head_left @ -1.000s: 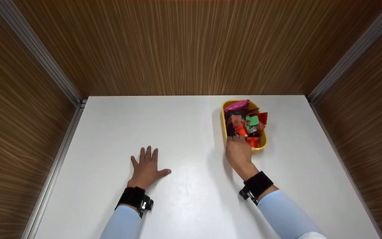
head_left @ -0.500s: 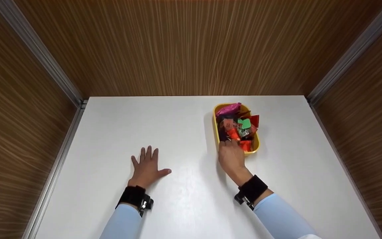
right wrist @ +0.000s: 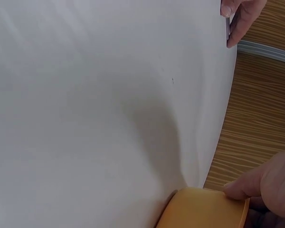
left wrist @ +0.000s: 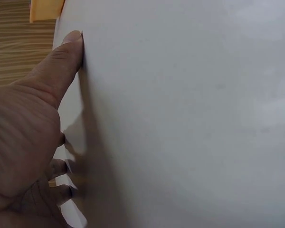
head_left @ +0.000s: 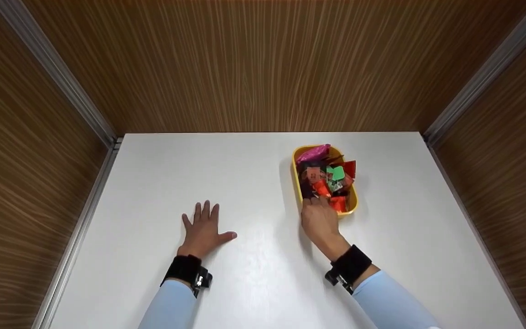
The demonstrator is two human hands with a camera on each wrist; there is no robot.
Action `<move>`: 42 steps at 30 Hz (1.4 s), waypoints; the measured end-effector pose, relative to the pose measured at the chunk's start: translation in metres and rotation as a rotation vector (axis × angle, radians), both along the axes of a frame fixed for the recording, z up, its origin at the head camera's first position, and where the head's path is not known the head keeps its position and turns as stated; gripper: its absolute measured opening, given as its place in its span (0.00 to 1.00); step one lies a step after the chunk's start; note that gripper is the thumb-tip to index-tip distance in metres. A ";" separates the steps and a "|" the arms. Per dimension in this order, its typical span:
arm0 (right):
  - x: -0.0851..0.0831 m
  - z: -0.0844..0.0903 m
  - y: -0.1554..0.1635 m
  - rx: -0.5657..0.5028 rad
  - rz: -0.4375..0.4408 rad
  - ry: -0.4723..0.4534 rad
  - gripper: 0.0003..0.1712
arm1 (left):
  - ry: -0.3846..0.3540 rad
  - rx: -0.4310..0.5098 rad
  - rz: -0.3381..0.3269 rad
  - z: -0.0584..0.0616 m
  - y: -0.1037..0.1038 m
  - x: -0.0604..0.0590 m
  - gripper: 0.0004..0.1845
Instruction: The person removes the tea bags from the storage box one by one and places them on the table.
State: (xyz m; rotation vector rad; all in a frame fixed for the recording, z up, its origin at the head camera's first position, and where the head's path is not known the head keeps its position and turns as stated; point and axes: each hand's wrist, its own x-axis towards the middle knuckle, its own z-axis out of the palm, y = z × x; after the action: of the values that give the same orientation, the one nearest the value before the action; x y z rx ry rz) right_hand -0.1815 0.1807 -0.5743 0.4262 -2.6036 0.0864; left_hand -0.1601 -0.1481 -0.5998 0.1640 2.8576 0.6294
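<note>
Gripping the near end of the yellow tray [head_left: 297,179], the right hand [head_left: 320,220] is curling its fingers over the rim while the thumb is pressing the outer wall, as the right wrist view shows at [right wrist: 202,209]. The tray is sitting on the white table [head_left: 244,173] at about two o'clock from the table's middle, and it is holding a heap of wrapped sweets [head_left: 329,178] in pink, red, green and dark foil. The step in hand looks like shifting the tray across the tabletop by its near rim. A further move is calling for a level, steady pull, I judge, since the wrappers are piled above the rim and a tilt could be spilling them.

The left hand [head_left: 203,230] is lying flat on the table at about eight o'clock, fingers straight and spread, holding nothing; its thumb [left wrist: 61,61] is pressing the white surface.

The table is running smooth and matte, catching a soft glare near the middle. Wood-grain panels [head_left: 263,64] are enclosing it at nine, twelve and three o'clock, with grey metal strips [head_left: 57,77] lining the corners. Light blue sleeves and black wrist straps [head_left: 185,269] are showing at six o'clock.
</note>
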 end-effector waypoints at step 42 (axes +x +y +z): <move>-0.043 0.066 0.051 -0.306 -0.119 -0.614 0.20 | 0.050 0.353 -0.087 0.046 0.183 -0.041 0.33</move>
State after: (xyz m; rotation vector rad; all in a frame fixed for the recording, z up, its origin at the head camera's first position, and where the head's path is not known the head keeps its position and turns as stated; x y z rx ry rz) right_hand -0.2242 0.2319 -0.5080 0.1420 -3.1270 0.6585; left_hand -0.2015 0.0351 -0.5533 0.3603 2.7423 1.1200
